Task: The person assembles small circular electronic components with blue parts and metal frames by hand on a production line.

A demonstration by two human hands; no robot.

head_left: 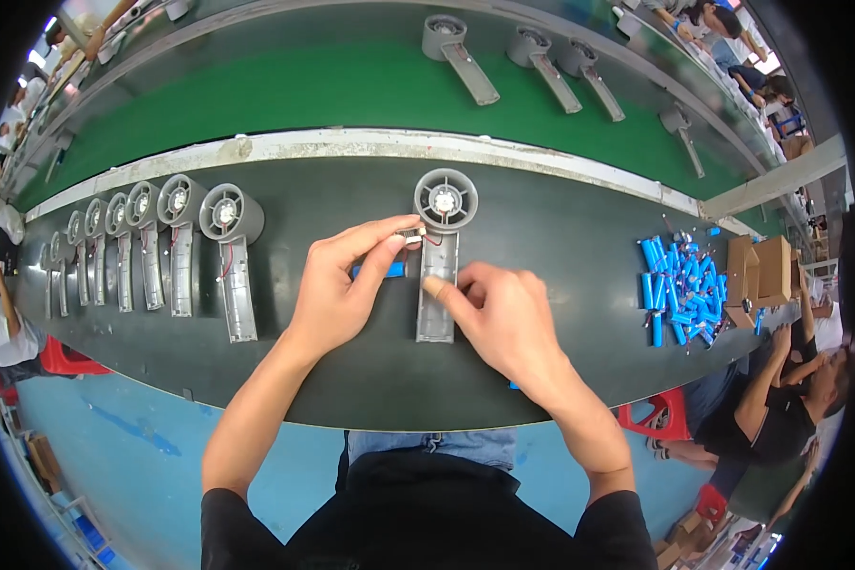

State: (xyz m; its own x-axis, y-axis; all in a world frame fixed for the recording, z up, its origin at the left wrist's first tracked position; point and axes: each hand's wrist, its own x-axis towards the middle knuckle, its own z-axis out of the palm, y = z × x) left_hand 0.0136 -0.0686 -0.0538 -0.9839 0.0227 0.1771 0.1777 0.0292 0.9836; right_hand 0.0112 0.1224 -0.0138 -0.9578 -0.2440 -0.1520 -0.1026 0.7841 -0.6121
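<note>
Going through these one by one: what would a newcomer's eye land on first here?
Probably the grey fan unit at centre, with the right hand at its handle and the left hand pinching a small pale part beside it. Next, the heap of bright blue cylinders on the right of the dark table, and the row of similar fan units on the left.

Dark workbench [323, 389]: at left, a row of grey fan housings [150, 261]; at centre, a single housing [439, 256] with a blue cylinder [395, 270] near it; at right, heaped blue cells [679, 294] beside a cardboard box [774, 271]. Behind, a green surface [256, 104] bears further housings [468, 72].
</note>
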